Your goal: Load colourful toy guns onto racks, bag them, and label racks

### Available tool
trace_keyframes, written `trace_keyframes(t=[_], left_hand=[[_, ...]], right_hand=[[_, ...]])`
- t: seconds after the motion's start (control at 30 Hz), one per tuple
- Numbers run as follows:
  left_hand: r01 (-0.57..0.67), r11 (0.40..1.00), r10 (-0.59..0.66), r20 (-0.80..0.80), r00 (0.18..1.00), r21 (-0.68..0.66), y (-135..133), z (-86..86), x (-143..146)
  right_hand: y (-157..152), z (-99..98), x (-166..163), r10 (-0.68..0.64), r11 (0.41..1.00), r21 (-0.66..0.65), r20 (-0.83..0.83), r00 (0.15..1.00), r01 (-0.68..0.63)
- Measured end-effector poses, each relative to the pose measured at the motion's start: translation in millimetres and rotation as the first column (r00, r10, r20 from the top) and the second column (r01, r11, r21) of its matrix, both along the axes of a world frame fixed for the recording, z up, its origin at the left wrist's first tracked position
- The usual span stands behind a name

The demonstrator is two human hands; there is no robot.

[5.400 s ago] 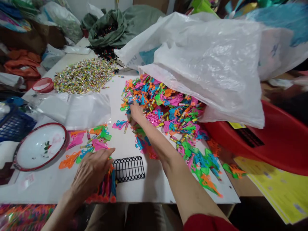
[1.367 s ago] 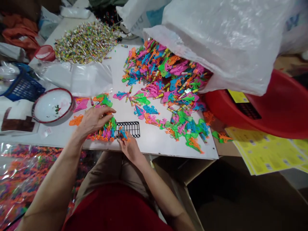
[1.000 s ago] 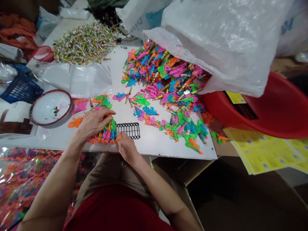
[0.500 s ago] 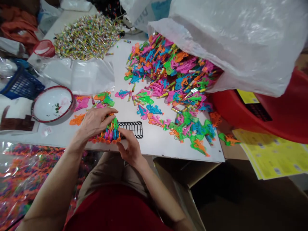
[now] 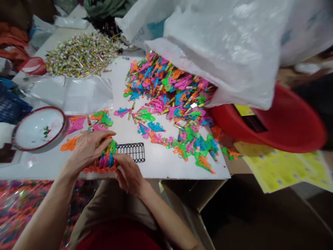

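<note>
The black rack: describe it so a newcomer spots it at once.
Start at the white table and come to its near edge, where the right hand is. Just beyond that hand, to the right of the packed coloured plastic pieces, lies the black rack. Unlike those bright pieces, it is a flat black openwork grid, with small rings along its far edge.

One camera, worn on the head, looks forward and down across the white table [image 5: 166, 163]. It sits fairly close above the left hand [image 5: 90, 146] and right hand [image 5: 130, 175], taking in the white bag [image 5: 221, 45] at far right
</note>
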State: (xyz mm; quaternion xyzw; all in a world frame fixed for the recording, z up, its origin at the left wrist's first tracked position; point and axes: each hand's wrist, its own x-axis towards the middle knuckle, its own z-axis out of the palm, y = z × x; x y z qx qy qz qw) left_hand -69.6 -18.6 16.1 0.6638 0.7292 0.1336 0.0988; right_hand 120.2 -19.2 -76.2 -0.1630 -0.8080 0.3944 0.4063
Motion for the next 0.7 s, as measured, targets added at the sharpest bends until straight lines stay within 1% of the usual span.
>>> trace_keyframes(t=[0.07,0.1,0.13,0.17,0.2,0.23,0.3,0.37,0.4,0.47,0.5,0.53,0.57,0.63,0.7], left_hand=[[0.007,1.000,-0.007,-0.009,1.000,0.010,-1,-4.0,-2],[0.015,1.000,-0.015,-0.009,1.000,0.012,-1,-6.0,-4],[0.022,1.000,-0.022,-0.009,1.000,0.011,-1,-7.8,-5],[0.029,1.000,-0.029,-0.009,1.000,0.009,0,-9.4,-6],[0.037,0.999,-0.036,-0.009,0.999,0.005,0,-10.7,-7],[0.043,0.999,-0.043,-0.008,0.999,-0.001,0,-11.8,-7],[0.054,0.998,-0.054,-0.013,0.998,-0.011,0,-13.6,-8],[0.057,0.998,-0.057,-0.027,0.998,-0.013,0,-15.2,-9],[0.057,0.998,-0.058,-0.036,0.998,-0.013,0,-16.0,-9],[0.063,0.998,-0.063,-0.053,0.997,-0.008,0,-17.7,-9],[0.066,0.998,-0.066,-0.061,0.996,0.001,0,-18.6,-9],[0.071,0.997,-0.070,-0.067,0.995,0.014,1,-19.5,-9],[0.080,0.996,-0.078,-0.072,0.994,0.029,1,-20.5,-8],[0.093,0.994,-0.089,-0.073,0.993,0.056,0,-22.3,-8],[0.101,0.992,-0.096,-0.068,0.993,0.076,0,-23.9,-8]], right_hand=[[21,4.5,17,0.046,0.999,-0.015,0.006,0.999,-0.045],[39,8.5,26,0.030,0.999,-0.015,0.039,0.999,-0.029],[62,13.7,34,-0.019,1.000,-0.004,0.101,0.995,0.020],[88,19.6,41,-0.103,0.995,0.022,0.186,0.977,0.101],[117,25.8,45,-0.204,0.979,0.062,0.290,0.935,0.194],[147,31.6,46,-0.298,0.955,0.123,0.401,0.866,0.271],[202,39.7,39,-0.466,0.882,0.257,0.590,0.659,0.394],[242,41.8,25,-0.562,0.820,0.393,0.689,0.459,0.415],[254,41.0,18,-0.587,0.801,0.447,0.714,0.381,0.398],[265,37.5,8,-0.605,0.787,0.510,0.748,0.272,0.347],[265,35.7,6,-0.599,0.791,0.519,0.764,0.239,0.325],[263,34.5,5,-0.589,0.799,0.517,0.777,0.224,0.307],[260,34.4,6,-0.577,0.810,0.511,0.785,0.228,0.288],[255,38.5,9,-0.561,0.827,0.509,0.782,0.274,0.240],[256,48.7,11,-0.583,0.811,0.552,0.743,0.329,0.193]])
